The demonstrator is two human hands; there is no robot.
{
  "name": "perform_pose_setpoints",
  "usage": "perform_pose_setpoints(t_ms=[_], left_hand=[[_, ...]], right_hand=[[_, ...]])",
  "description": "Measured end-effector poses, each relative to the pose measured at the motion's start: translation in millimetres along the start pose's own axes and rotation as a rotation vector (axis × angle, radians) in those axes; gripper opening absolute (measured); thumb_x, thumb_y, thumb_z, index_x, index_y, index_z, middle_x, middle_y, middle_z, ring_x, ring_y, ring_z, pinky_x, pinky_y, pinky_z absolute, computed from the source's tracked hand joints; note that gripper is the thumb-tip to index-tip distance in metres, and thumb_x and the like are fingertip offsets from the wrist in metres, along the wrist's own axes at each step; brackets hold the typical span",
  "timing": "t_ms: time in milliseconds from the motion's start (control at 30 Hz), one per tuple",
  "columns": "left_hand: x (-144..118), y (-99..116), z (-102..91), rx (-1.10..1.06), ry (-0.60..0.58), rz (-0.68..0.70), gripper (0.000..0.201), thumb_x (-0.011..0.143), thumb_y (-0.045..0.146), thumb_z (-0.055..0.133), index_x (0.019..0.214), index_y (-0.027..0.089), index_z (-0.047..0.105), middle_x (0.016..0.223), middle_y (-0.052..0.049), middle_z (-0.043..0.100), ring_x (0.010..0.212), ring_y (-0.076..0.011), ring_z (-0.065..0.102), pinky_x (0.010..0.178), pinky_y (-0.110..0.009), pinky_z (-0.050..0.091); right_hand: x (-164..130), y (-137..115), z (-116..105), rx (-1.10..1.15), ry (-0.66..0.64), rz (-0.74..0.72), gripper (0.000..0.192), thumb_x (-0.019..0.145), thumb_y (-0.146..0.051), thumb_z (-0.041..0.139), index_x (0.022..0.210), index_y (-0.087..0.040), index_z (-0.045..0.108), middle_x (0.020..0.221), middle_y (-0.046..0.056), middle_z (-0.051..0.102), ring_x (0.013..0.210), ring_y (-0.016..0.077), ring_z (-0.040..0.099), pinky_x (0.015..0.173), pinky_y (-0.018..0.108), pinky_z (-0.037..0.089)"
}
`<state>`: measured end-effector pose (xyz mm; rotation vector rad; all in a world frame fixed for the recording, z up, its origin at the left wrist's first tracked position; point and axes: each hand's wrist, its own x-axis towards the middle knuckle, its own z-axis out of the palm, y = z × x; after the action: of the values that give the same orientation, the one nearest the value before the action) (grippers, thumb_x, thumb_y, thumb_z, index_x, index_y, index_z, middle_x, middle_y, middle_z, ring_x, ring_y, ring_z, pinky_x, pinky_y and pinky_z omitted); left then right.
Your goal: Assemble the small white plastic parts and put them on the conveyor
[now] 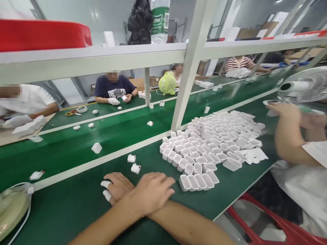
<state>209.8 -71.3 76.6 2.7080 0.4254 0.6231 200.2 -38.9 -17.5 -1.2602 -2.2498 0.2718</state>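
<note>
Dozens of small white cases [212, 143] stand massed on the green counter [76, 207]; crossed left hand [150, 192] and right hand [119, 187] rest flat, open-palmed, gripping nothing.

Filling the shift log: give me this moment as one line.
hands: crossed, resting flat on belt | left over right | holding: nothing | nearest: two white pieces | trays: clustered right

Two small white plastic shells [133, 163] lie loose on the green counter [76, 207], side by side (nearly touching), just beyond the crossed hands, left of the packed white trays.
</note>
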Motion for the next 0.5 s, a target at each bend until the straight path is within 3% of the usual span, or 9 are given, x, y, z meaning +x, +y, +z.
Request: perform_pose_setpoints(t_ms=[100,267,400,500], left_hand=[[13,20,26.4,0.183,-0.236,0.144,0.016,0.095,0.036,0.064,0.101,0.022,0.069,0.085,-0.003,0.073,0.077,-0.022,0.072,0.071,-0.031,0.058],[26,22,44.2,0.205,-0.325,0.143,0.025,0.095,0.046,0.064,0.095,0.021,0.069,0.086,-0.004,0.075,0.076,-0.023,0.073,0.057,-0.029,0.054],[26,11,42.5,0.201,-0.274,0.156,0.026,0.098,0.044,0.059,0.087,0.024,0.072,0.084,-0.003,0.076,0.072,-0.0209,0.073,0.051,-0.028,0.05],[11,-4,21.6,0.205,-0.12,0.056,0.022,0.097,0.043,0.06,0.098,0.026,0.074,0.084,-0.001,0.076,0.077,-0.0199,0.073,0.062,-0.028,0.054]], right_hand=[[-1,2,-1,0.002,0.068,-0.042,0.028,0.096,-0.024,0.058,0.121,-0.013,0.065,0.135,0.015,0.062,0.122,0.0274,0.057,0.105,0.043,0.05],[-3,3,-1,0.03,0.138,-0.091,0.025,0.096,-0.02,0.056,0.118,-0.013,0.068,0.131,0.015,0.064,0.119,0.0277,0.059,0.104,0.044,0.053],[-4,6,2,0.059,0.165,-0.117,0.029,0.095,-0.013,0.054,0.121,-0.014,0.066,0.129,0.016,0.064,0.118,0.0287,0.06,0.102,0.047,0.054],[-1,9,9,0.113,0.192,-0.122,0.03,0.093,-0.012,0.055,0.12,-0.018,0.067,0.129,0.015,0.064,0.117,0.03,0.062,0.099,0.049,0.056]])
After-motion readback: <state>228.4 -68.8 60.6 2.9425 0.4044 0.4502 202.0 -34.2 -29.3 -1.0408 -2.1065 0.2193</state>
